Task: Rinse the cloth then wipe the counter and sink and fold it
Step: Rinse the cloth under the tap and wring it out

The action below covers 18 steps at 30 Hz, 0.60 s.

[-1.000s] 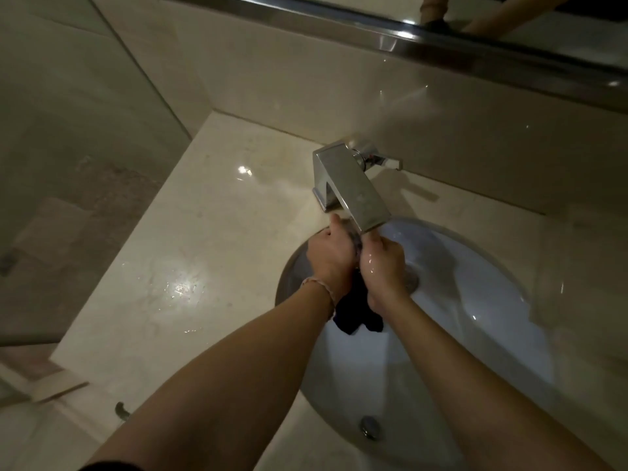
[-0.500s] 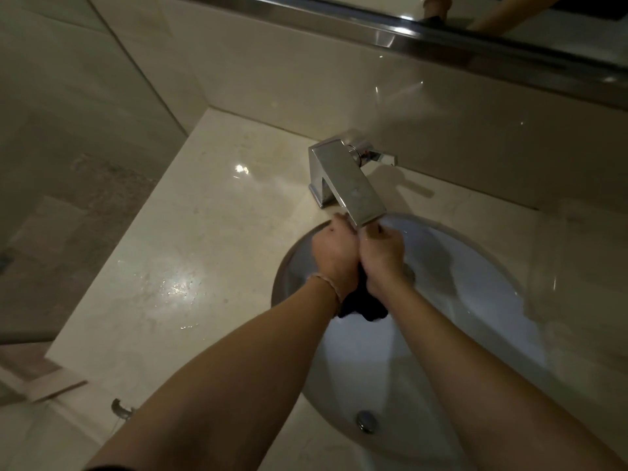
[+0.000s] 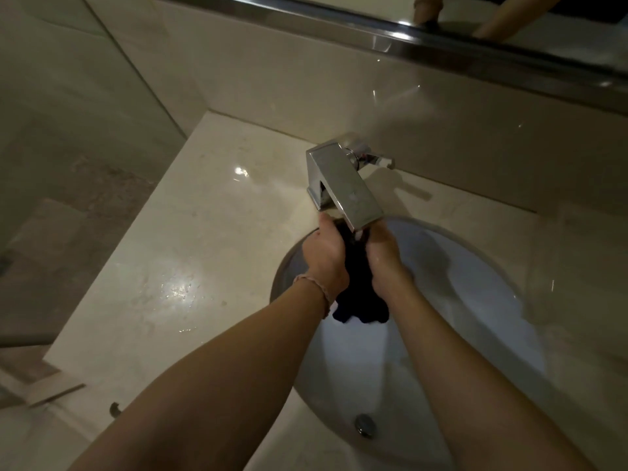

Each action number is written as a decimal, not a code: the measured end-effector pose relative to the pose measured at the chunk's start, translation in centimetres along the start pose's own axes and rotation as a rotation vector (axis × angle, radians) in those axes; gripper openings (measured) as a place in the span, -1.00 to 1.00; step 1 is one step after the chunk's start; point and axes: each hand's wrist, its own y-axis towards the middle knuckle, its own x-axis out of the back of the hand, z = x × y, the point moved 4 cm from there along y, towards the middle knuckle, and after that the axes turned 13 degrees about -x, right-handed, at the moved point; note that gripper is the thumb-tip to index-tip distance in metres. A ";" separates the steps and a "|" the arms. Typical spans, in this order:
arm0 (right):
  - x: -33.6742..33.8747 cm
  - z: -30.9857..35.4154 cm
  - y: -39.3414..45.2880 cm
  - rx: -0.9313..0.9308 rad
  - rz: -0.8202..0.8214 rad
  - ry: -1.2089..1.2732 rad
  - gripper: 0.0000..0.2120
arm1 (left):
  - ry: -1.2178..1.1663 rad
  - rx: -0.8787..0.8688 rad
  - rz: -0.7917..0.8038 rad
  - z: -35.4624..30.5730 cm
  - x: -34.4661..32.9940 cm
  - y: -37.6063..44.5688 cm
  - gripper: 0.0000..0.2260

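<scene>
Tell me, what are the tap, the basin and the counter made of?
Tap: polished metal, probably chromed, mirror-bright. Basin: glossy white, likely glazed ceramic. Counter: pale veined stone, perhaps marble, polished enough to reflect lights.

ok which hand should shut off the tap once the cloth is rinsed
Probably the right hand: the faucet lever juts toward its side, while the left hand can keep gripping the dark cloth over the sink.

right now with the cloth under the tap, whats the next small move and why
Probably keep kneading it under the spout. Both the left hand and right hand grip the dark cloth bunched just below the faucet, its lower end hanging over the sink. Bunched folds likely rinse unevenly, so work them before wringing.
</scene>
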 end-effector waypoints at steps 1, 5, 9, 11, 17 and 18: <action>0.2 -0.9 -0.1 -0.044 0.062 0.008 -0.54 | -0.005 0.024 -0.024 0.1 0.4 0.2 -0.61; 0.6 -4.9 -0.2 -0.131 0.149 -0.072 -0.46 | -0.024 0.058 -0.006 0.8 1.3 0.7 -0.56; 1.1 -6.0 -0.9 -0.114 0.115 -0.107 -0.49 | -0.018 -0.017 0.096 1.1 1.3 0.4 -0.62; 1.9 -5.0 -1.3 -0.015 -0.015 -0.073 -0.60 | -0.003 -0.086 0.188 1.8 1.5 0.8 -0.60; 2.7 -1.7 -3.0 0.202 -0.060 0.087 -0.65 | 0.260 -0.196 0.288 2.7 2.6 0.5 -0.48; 2.6 -1.1 -3.3 0.222 -0.033 0.153 -0.68 | 0.306 -0.217 0.269 2.4 2.6 0.3 -0.45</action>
